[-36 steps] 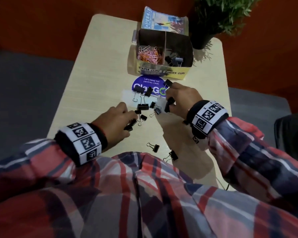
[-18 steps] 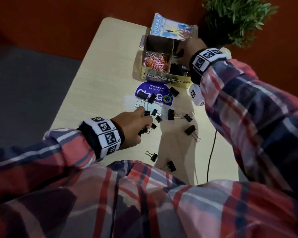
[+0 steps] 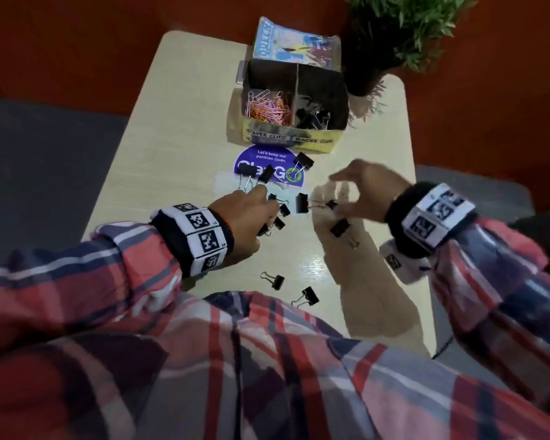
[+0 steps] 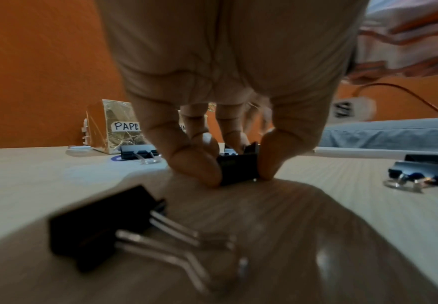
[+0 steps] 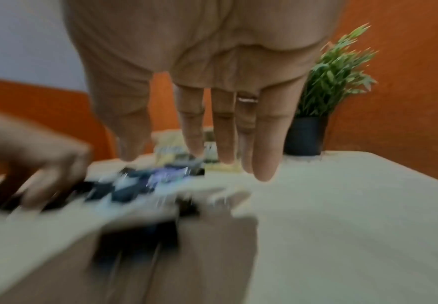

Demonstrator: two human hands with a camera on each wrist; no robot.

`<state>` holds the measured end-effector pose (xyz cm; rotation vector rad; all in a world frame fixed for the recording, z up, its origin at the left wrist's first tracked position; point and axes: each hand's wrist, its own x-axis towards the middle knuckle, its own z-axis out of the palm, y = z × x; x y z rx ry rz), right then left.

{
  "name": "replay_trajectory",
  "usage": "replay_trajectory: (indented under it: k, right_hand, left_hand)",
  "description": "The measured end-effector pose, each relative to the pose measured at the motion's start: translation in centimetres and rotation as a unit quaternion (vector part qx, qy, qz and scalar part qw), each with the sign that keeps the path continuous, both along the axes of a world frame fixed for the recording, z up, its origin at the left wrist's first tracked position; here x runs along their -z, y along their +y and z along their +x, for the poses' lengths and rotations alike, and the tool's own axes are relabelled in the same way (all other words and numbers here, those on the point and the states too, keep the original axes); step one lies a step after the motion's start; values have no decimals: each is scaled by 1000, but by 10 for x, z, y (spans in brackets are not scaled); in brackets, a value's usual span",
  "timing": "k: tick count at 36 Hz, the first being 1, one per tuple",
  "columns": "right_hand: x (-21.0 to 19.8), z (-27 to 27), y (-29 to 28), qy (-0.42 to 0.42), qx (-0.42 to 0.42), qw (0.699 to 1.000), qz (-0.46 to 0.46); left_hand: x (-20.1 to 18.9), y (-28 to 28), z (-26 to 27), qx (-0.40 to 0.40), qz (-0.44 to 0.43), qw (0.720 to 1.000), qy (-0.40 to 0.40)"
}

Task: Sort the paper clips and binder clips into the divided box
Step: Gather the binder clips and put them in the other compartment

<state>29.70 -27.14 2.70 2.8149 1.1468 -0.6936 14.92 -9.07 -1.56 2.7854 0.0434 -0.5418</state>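
The divided box (image 3: pixel 291 139), yellow-fronted cardboard, stands upright near the far edge of the surface (image 3: pixel 178 128), its front labelled for each kind. Its left compartment holds a tangle of pink and orange paper clips (image 3: pixel 269 107); the right one holds a few black binder clips (image 3: pixel 313 117). More black binder clips with silver wire handles lie scattered mid-surface (image 3: pixel 301 203), three of them just before the box (image 3: pixel 303 161) and two near the near edge (image 3: pixel 277 281).
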Motion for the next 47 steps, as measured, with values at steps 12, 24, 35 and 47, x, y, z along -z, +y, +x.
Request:
replay_trajectory:
  k: [12, 24, 35, 47]
  right_hand:
    - [43, -45, -10, -30, -39, 999, 0]
    - [41, -53, -8, -94, -39, 994, 29]
    - [33, -62, -1, -99, -63, 993, 16]
    - [33, -65, -1, -110, -61, 992, 30]
  left_hand:
    - [-1, -2, 13, 50, -6, 999, 10]
    - [-15, 7, 37, -12, -101, 995, 6]
    - [-85, 15, 153, -107, -164, 974, -113]
    - [-66, 21, 162, -90, -78, 978, -170]
